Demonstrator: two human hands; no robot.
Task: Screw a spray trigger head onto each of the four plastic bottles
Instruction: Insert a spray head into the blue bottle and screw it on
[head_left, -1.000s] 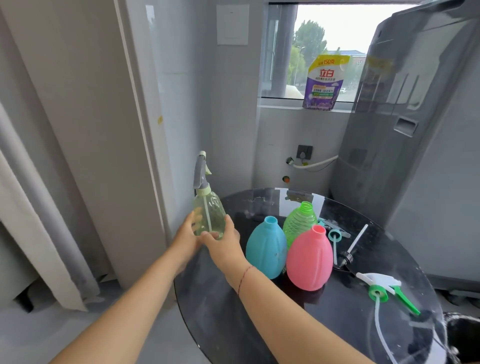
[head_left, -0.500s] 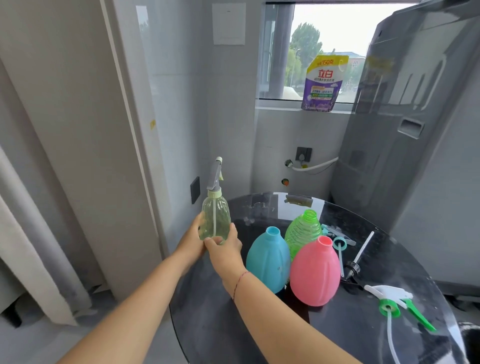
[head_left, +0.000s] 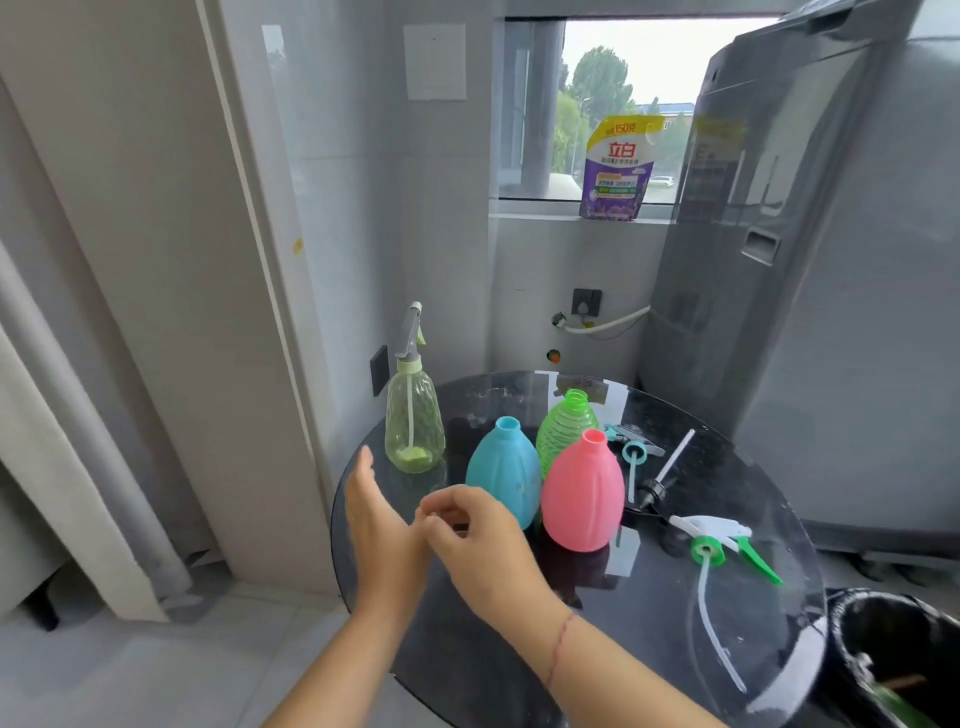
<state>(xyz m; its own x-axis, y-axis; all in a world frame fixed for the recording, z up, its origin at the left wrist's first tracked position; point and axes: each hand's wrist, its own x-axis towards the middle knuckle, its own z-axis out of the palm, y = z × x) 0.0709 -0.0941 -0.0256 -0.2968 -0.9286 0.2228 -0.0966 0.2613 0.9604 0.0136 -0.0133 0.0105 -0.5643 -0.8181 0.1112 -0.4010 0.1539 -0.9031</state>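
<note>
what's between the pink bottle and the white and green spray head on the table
Nothing: in the head view, only bare dark tabletop separates the pink bottle from the white and green spray head.

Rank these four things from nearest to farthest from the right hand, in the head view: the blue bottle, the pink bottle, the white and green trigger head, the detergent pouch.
From the right hand:
1. Blue bottle, just behind the fingers.
2. Pink bottle, to the right of the blue one.
3. White and green trigger head, lying on the table's right side.
4. Detergent pouch, standing up on the window sill.
</note>
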